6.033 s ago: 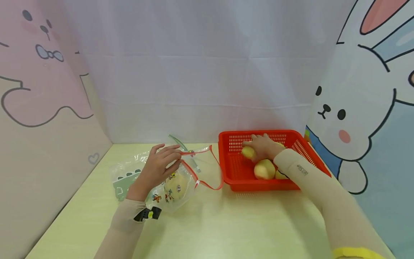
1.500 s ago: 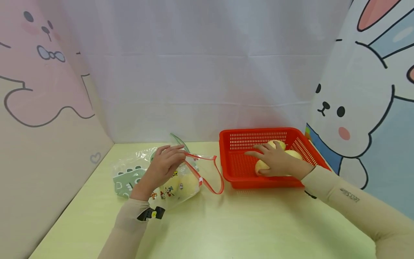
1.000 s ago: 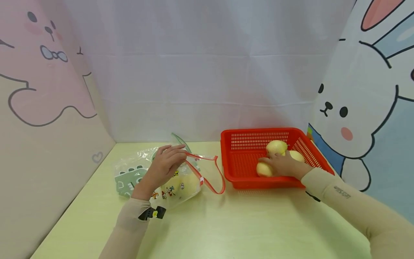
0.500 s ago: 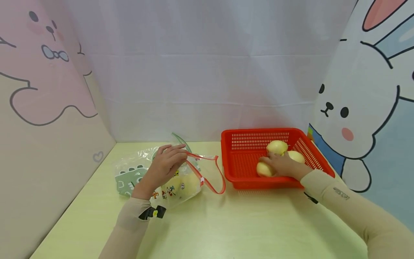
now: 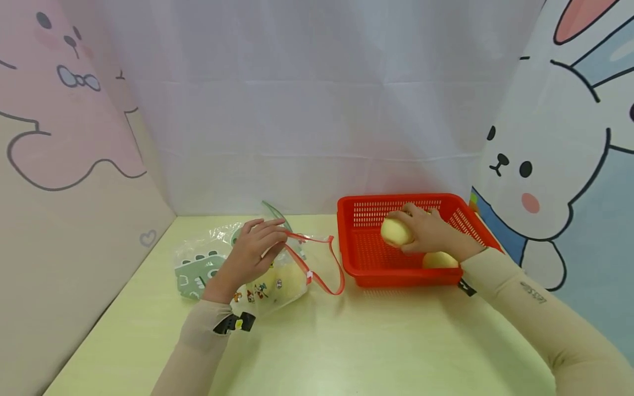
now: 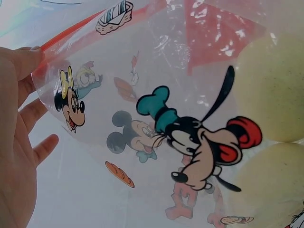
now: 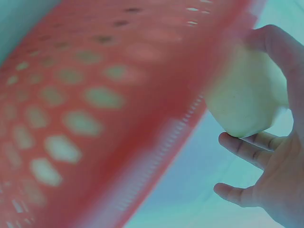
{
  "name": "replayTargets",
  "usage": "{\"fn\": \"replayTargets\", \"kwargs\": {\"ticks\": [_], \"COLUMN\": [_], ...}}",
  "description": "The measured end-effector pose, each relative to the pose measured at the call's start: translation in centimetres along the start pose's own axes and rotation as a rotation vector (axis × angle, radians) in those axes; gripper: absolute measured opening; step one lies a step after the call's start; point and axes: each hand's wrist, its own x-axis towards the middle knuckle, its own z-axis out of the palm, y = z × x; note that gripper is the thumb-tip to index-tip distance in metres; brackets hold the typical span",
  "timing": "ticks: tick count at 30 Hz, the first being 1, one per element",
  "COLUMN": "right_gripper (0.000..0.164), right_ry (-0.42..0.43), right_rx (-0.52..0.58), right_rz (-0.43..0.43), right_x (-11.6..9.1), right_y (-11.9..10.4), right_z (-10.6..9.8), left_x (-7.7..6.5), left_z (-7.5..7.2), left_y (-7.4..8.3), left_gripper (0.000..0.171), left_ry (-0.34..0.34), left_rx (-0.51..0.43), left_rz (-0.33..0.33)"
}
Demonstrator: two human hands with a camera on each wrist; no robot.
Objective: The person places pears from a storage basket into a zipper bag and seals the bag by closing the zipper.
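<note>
A clear plastic zip bag (image 5: pixel 282 283) with cartoon prints and a red-edged mouth lies on the table. My left hand (image 5: pixel 250 256) pinches the red rim between thumb and finger; in the left wrist view the other fingers hang apart from the film. Pale yellow pears (image 6: pixel 273 85) show inside the bag. My right hand (image 5: pixel 436 234) grips a yellow pear (image 5: pixel 395 232) above the floor of the red basket (image 5: pixel 396 278). Another pear (image 5: pixel 440 260) lies in the basket under the right wrist; the right hand may hide more.
A green dinosaur-printed item (image 5: pixel 198 272) lies at the left, partly behind the left hand. A thin green strap (image 5: pixel 274 212) sticks up behind the bag. A white curtain (image 5: pixel 307 121) stands at the back, and printed side panels close both sides.
My right hand has taken hold of a pear and lifted it up and leftward from the basket floor. The left hand and bag stay nearly in place.
</note>
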Motion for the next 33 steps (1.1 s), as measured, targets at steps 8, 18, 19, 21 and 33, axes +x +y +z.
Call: {"fn": "replayTargets", "kwargs": {"ticks": [8, 18, 19, 21, 33], "right_gripper": [0.070, 0.068, 0.067, 0.068, 0.063], "right_ry": [0.108, 0.151, 0.150, 0.155, 0.166], "right_rx": [0.083, 0.109, 0.114, 0.110, 0.014], "right_rz": [-0.125, -0.340, -0.358, -0.391, -0.425], "right_x": [0.4, 0.4, 0.4, 0.5, 2.3], "right_y": [-3.9, -9.4, -9.8, -10.5, -12.5], "right_z": [-1.1, 0.0, 0.1, 0.3, 2.0], "left_x": [-0.5, -0.2, -0.2, -0.2, 0.0], "left_z": [0.2, 0.2, 0.2, 0.2, 0.5], "left_y": [0.3, 0.2, 0.2, 0.1, 0.0], "left_gripper": [0.022, 0.033, 0.034, 0.036, 0.043], "left_ry": [0.003, 0.011, 0.012, 0.012, 0.012], "left_rx": [-0.033, -0.036, -0.033, -0.028, -0.079], "left_rz": [-0.021, -0.016, -0.015, -0.015, 0.017]}}
